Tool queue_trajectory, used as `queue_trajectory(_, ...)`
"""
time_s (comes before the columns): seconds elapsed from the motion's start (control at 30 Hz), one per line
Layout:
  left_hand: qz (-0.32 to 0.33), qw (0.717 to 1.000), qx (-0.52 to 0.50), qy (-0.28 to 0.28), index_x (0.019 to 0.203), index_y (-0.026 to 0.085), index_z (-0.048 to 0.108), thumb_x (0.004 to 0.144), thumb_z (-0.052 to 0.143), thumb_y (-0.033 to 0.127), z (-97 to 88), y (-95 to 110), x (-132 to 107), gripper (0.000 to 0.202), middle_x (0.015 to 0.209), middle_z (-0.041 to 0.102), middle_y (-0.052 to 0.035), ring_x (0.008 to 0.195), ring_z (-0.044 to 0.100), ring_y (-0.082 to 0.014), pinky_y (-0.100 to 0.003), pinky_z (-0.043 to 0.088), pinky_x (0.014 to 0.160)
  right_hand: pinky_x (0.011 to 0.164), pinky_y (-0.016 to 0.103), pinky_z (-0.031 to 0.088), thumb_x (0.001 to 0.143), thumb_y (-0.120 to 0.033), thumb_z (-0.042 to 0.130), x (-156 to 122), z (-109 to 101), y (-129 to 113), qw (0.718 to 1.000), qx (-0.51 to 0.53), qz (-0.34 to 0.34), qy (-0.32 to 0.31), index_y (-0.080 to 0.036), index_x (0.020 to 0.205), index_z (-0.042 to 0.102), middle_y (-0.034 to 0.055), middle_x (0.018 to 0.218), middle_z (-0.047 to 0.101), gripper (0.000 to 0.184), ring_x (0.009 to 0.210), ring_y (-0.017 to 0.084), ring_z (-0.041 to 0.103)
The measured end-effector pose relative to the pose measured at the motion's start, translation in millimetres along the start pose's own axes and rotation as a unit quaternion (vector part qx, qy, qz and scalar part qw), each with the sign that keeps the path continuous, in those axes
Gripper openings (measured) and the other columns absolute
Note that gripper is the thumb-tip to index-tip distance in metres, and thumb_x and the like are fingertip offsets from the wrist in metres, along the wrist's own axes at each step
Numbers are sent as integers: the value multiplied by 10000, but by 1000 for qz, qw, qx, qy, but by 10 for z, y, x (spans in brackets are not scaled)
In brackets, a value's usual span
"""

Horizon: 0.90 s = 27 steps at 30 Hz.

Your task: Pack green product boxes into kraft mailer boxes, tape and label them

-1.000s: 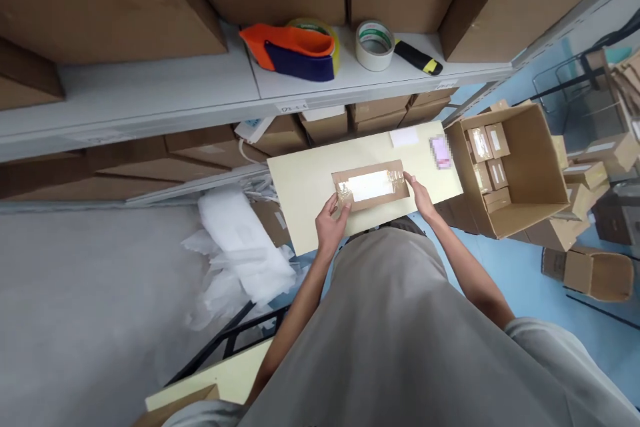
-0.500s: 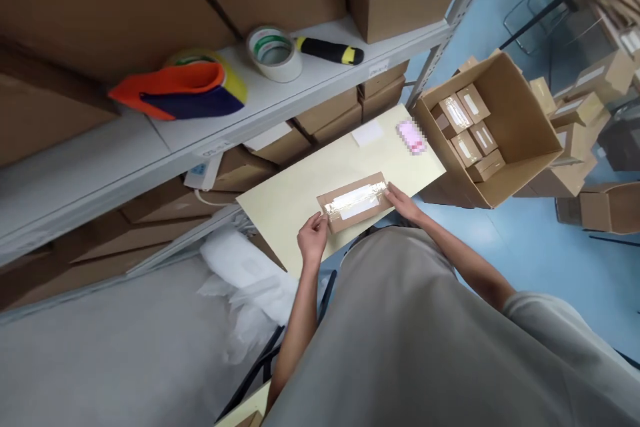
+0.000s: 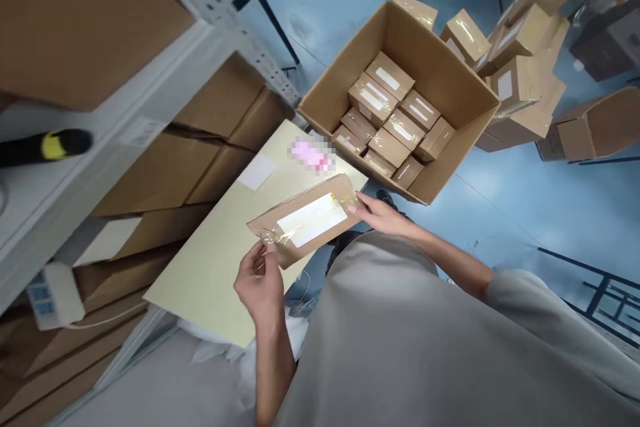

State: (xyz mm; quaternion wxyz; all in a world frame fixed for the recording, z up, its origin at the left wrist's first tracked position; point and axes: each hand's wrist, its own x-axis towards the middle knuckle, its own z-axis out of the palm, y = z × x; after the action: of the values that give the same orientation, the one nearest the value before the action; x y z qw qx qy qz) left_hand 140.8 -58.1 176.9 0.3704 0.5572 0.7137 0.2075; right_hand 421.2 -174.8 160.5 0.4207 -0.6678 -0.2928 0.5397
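A flat brown cardboard box (image 3: 265,221) with a white label and clear tape is held between my two hands, tilted, above the pale yellow board (image 3: 210,260). My left hand (image 3: 261,280) pinches its near left end, thumb and fingers on the taped edge. At the other end my right hand (image 3: 377,213) grips the right edge, thumb on top; the fingers beneath are partly hidden. Just beyond stands a large open carton (image 3: 345,73) with several small taped boxes (image 3: 390,147) inside, each bearing a white label.
White paper (image 3: 257,172) and a blurred-out pink item (image 3: 311,155) lie on the board. Left is a metal shelf (image 3: 165,80) of cartons, with a black-and-yellow handled tool (image 3: 45,147). More boxes (image 3: 525,87) are stacked at right. White wrapping (image 3: 245,360) hangs below the board.
My view has swung right toward the large carton. The flat box has been lifted off the board and tilted, with both hands still at its ends.
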Motion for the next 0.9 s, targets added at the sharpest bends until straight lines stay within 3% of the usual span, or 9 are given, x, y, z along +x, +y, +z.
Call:
queue_trajectory(0.1, 20, 995, 14, -96, 1389, 213, 807, 940, 766, 562, 563, 566, -318, 571, 1404, 793, -123, 1243, 792, -310, -456, 670, 1128, 1401, 543, 455, 1049, -896, 540, -209, -876, -24, 998, -19, -11, 65, -359, 1742, 587, -25, 1626, 731, 878, 1614, 385, 609)
queue_trajectory(0.23, 41, 963, -31, -263, 1527, 259, 729, 995, 770, 497, 1447, 1064, -757, 584, 1554, 676, -124, 1390, 737, -303, -400, 647, 1173, 1412, 585, 418, 1046, -912, 520, -340, -1917, 165, 970, -102, 7, 219, -280, 1729, 607, 62, 1721, 650, 935, 1648, 426, 553)
queue_trajectory(0.37, -9, 920, -116, -374, 1589, 285, 666, 974, 845, 423, 2466, 1285, -1108, 656, 1623, 594, -132, 1515, 645, -345, -473, 558, 1291, 1271, 616, 545, 1069, -874, 487, -209, -2807, 556, 934, -191, 18, 302, -224, 1597, 702, 178, 1584, 730, 864, 1478, 419, 681)
queue_trajectory(0.47, -103, 890, -197, -398, 1436, 275, 742, 912, 898, 324, 3183, 1320, -1239, 549, 1570, 662, -131, 1497, 650, -356, -506, 512, 1316, 1170, 591, 593, 1074, -822, 502, 49, -3331, 913, 924, -242, 26, 294, -213, 1461, 760, 189, 1428, 794, 767, 1337, 396, 739)
queue_trajectory(0.53, -150, 871, -224, -410, 1314, 253, 768, 861, 910, 252, 3569, 1296, -1273, 475, 1493, 723, -134, 1434, 685, -343, -506, 508, 1302, 1119, 571, 606, 1054, -797, 549, 252, -3587, 1139, 922, -276, 35, 270, -202, 1370, 788, 192, 1355, 817, 715, 1262, 391, 746)
queue_trajectory(0.63, -221, 858, -222, -408, 1197, 234, 772, 825, 871, 170, 3980, 1201, -1295, 390, 1420, 771, -131, 1373, 711, -326, -478, 499, 1277, 1043, 522, 614, 1044, -714, 601, 547, -3829, 1413, 917, -324, 79, 221, -184, 1279, 804, 199, 1273, 836, 614, 1172, 387, 746)
queue_trajectory(0.73, -295, 842, -219, -395, 1089, 230, 766, 803, 872, 178, 4240, 1043, -1327, 310, 1331, 813, -111, 1380, 699, -328, -466, 468, 1271, 991, 457, 604, 1064, -571, 607, 813, -3926, 1610, 904, -363, 144, 172, -178, 1237, 811, 183, 1237, 852, 475, 1125, 376, 755)
queue_trajectory(0.9, -361, 823, -237, -369, 970, 248, 714, 748, 917, 269, 4571, 718, -1344, 302, 1152, 815, -74, 1256, 723, -279, -424, 477, 1198, 1019, 420, 592, 1091, -397, 593, 1185, -3890, 1867, 886, -394, 220, 108, -162, 1233, 826, 153, 1180, 876, 360, 1140, 367, 771)
